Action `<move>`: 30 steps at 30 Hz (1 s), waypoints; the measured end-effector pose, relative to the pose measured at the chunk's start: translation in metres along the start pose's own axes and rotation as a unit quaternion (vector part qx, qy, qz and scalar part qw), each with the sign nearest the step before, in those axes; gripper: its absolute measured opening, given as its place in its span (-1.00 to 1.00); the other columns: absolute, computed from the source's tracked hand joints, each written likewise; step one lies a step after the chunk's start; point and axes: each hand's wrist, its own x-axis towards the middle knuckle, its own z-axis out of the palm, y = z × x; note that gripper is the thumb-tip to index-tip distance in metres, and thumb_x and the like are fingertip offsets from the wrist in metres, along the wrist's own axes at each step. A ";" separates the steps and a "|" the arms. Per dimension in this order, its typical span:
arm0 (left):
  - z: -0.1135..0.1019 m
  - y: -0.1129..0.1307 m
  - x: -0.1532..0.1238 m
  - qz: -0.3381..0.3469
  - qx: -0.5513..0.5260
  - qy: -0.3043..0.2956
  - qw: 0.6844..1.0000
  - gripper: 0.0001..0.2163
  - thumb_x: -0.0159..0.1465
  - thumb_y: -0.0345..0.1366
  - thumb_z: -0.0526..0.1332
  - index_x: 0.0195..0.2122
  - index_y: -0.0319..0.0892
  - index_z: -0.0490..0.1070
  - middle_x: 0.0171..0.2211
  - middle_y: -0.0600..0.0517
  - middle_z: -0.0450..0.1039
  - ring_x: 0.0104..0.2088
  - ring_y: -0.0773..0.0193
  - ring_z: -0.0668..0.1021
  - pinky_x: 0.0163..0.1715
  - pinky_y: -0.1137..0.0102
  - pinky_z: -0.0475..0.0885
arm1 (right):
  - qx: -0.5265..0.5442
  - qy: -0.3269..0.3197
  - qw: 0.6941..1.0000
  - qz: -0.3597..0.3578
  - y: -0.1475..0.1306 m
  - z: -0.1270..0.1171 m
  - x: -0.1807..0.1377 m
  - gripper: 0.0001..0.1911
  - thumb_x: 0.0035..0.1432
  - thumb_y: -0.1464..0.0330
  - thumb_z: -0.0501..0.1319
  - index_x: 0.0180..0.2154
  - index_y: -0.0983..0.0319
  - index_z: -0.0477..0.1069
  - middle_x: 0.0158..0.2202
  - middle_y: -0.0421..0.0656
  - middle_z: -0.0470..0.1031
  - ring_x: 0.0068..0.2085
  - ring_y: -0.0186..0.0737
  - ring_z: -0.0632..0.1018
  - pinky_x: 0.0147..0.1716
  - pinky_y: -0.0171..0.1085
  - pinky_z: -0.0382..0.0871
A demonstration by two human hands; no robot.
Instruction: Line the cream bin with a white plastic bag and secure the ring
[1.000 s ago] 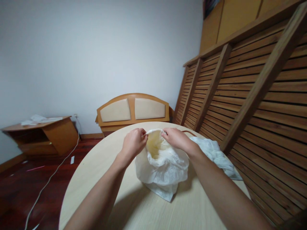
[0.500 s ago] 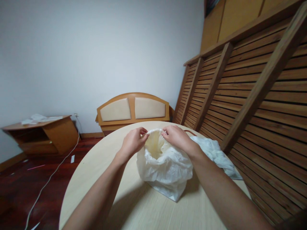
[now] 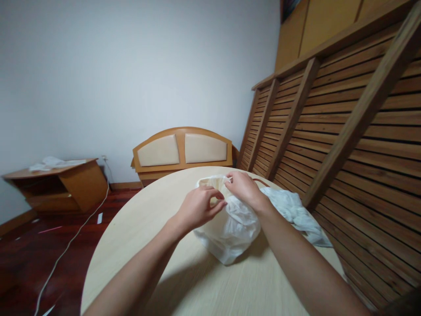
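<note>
A white plastic bag [image 3: 226, 237] stands on the round pale table [image 3: 128, 245], its mouth upward and its sides crumpled. My left hand [image 3: 200, 206] reaches across the near left side of the mouth, thumb and forefinger pinched together at the near rim. At the far right of the opening, my right hand [image 3: 242, 188] has its fingers closed on the rim. Both hands partly cover the mouth, and the inside of the bag hardly shows.
Another crumpled white plastic bag [image 3: 292, 210] lies at the table's right edge. Beyond the table is a headboard [image 3: 182, 151]; wooden slatted panels [image 3: 329, 145] lean on the right. A low cabinet [image 3: 79, 184] and a white cable [image 3: 69, 241] are at left.
My left hand has moved from the far left rim toward me and rightward to the near rim. The bag has turned and its near bottom corner has shifted left. My right hand barely moved.
</note>
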 end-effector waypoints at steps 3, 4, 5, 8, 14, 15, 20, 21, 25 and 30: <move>0.012 -0.009 -0.003 0.015 0.002 0.018 1.000 -0.90 0.35 -0.25 0.26 -0.24 -0.09 0.56 -0.27 0.03 0.63 -0.23 0.16 0.62 -0.20 0.30 0.48 | 0.014 0.005 1.000 -0.005 0.004 0.001 0.004 -0.69 0.29 0.24 0.20 -0.05 0.23 0.59 -0.09 0.03 0.66 -0.03 -0.02 0.62 -0.04 -0.23 0.40; 0.016 -0.013 -0.005 0.019 0.004 0.030 0.999 -0.92 0.34 -0.29 0.26 -0.22 -0.10 0.55 -0.26 0.02 0.63 -0.23 0.15 0.62 -0.20 0.29 0.49 | 0.018 0.004 1.000 -0.007 0.005 0.000 0.004 -0.67 0.31 0.20 0.19 -0.05 0.23 0.59 -0.09 0.03 0.66 -0.03 -0.01 0.62 -0.03 -0.22 0.41; 0.020 -0.017 -0.008 0.025 0.005 0.044 0.999 -0.92 0.34 -0.32 0.26 -0.20 -0.10 0.55 -0.25 0.01 0.63 -0.22 0.14 0.62 -0.18 0.27 0.51 | 0.022 0.004 1.000 -0.010 0.007 0.000 0.004 -0.65 0.32 0.16 0.17 -0.05 0.23 0.58 -0.08 0.03 0.65 -0.02 -0.01 0.62 -0.02 -0.21 0.41; 0.030 -0.029 -0.018 0.064 -0.005 0.099 0.993 -0.90 0.34 -0.39 0.23 -0.16 -0.12 0.53 -0.24 -0.02 0.62 -0.19 0.14 0.60 -0.14 0.24 0.53 | 0.067 0.026 0.996 -0.054 0.011 0.000 -0.004 -0.59 0.38 0.12 0.09 0.02 0.23 0.52 0.04 0.03 0.59 0.06 -0.02 0.58 0.07 -0.14 0.40; 0.034 -0.030 -0.039 0.078 -0.022 0.150 0.985 -0.77 0.34 -0.31 0.23 0.01 -0.16 0.44 -0.09 -0.12 0.56 0.06 0.03 0.50 0.10 0.08 0.47 | 0.121 0.079 0.939 -0.312 0.037 0.024 -0.040 -0.40 0.40 0.13 0.09 0.36 0.16 0.10 0.36 0.05 0.23 0.37 0.00 0.26 0.33 0.09 0.15; 0.035 -0.028 -0.041 0.072 -0.026 0.148 0.986 -0.76 0.34 -0.29 0.24 0.02 -0.16 0.43 -0.08 -0.12 0.56 0.08 0.02 0.48 0.13 0.05 0.45 | 0.116 0.092 0.931 -0.333 0.042 0.032 -0.045 -0.36 0.39 0.15 0.12 0.38 0.15 0.03 0.39 0.06 0.17 0.39 0.01 0.21 0.34 0.12 0.13; 0.044 -0.020 -0.041 0.027 -0.024 0.185 0.982 -0.80 0.36 -0.22 0.25 -0.03 -0.12 0.41 -0.11 -0.10 0.54 0.06 -0.01 0.47 0.09 0.02 0.46 | 0.123 0.128 0.918 -0.354 0.054 0.069 -0.058 -0.06 0.29 0.29 0.24 0.46 0.10 -0.33 0.49 0.08 -0.14 0.47 0.08 0.01 0.37 0.21 0.08; 0.047 -0.020 -0.040 0.021 -0.020 0.194 0.981 -0.80 0.35 -0.22 0.25 -0.04 -0.12 0.40 -0.12 -0.10 0.54 0.06 -0.02 0.47 0.07 0.03 0.47 | 0.130 0.130 0.922 -0.342 0.054 0.074 -0.060 0.01 0.27 0.30 0.26 0.46 0.11 -0.41 0.50 0.08 -0.20 0.48 0.08 -0.03 0.38 0.20 0.07; 0.055 -0.027 -0.038 0.016 -0.003 0.218 0.976 -0.84 0.32 -0.29 0.28 -0.10 -0.12 0.38 -0.13 -0.08 0.50 0.07 0.00 0.45 0.06 0.06 0.48 | 0.155 0.118 0.935 -0.297 0.050 0.083 -0.067 0.17 0.21 0.35 0.30 0.44 0.14 -0.60 0.51 0.08 -0.35 0.49 0.05 -0.11 0.41 0.12 0.02; 0.056 -0.037 -0.041 0.026 0.009 0.213 0.977 -0.76 0.31 -0.33 0.29 -0.02 -0.11 0.34 -0.01 -0.08 0.45 0.12 0.03 0.42 0.17 0.04 0.42 | 0.133 0.135 0.924 -0.331 0.053 0.084 -0.069 0.07 0.23 0.38 0.29 0.45 0.08 -0.46 0.51 0.06 -0.31 0.49 0.06 -0.09 0.38 0.19 0.07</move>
